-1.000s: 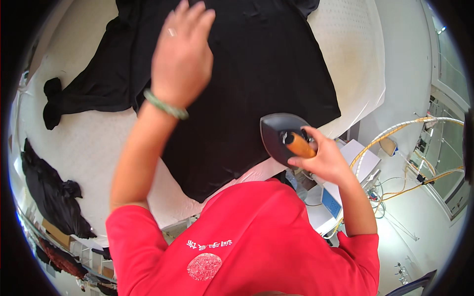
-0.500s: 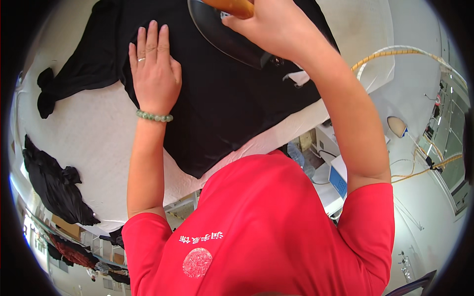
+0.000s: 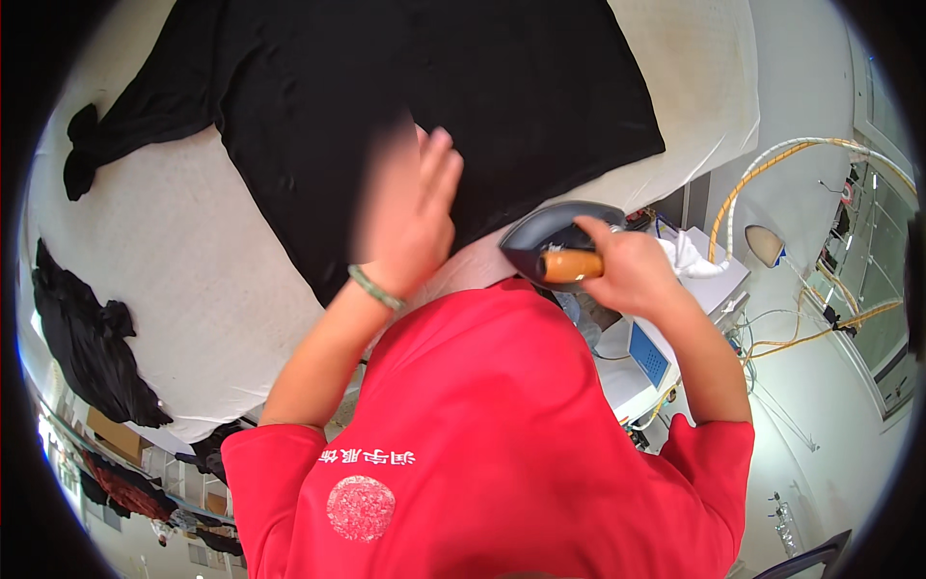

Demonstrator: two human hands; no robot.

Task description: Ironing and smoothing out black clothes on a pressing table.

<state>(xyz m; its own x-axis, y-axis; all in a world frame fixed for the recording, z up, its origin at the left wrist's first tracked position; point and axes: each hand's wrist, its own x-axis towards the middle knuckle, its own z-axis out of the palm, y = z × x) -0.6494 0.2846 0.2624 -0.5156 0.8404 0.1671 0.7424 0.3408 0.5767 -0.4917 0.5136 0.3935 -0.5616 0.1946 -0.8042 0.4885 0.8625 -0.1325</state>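
Observation:
A black garment [image 3: 540,106] lies spread over the pale cloth-covered table, one sleeve reaching out to the far left. My left hand [image 3: 410,207], partly smeared by motion, is over the garment's near part with its fingers stretched out and nothing held. Whether it touches the fabric I cannot tell. In my right hand [image 3: 627,268] is the wooden handle of a dark steam iron [image 3: 550,229], at the table's near right edge, just off the garment's hem. White wrapping and a hose trail from the iron's rear.
Another dark garment [image 3: 92,338] is bunched at the left of the table [image 3: 207,261]. A white and yellow hose [image 3: 733,198] arches on the right. Below the near edge stands a white unit with a blue panel [image 3: 648,355]. Clothes hang [image 3: 145,487] at lower left.
My right hand has brought the iron from the garment's far middle toward me and right, to the near table edge. My left hand has moved right and nearer, away from the garment's left side.

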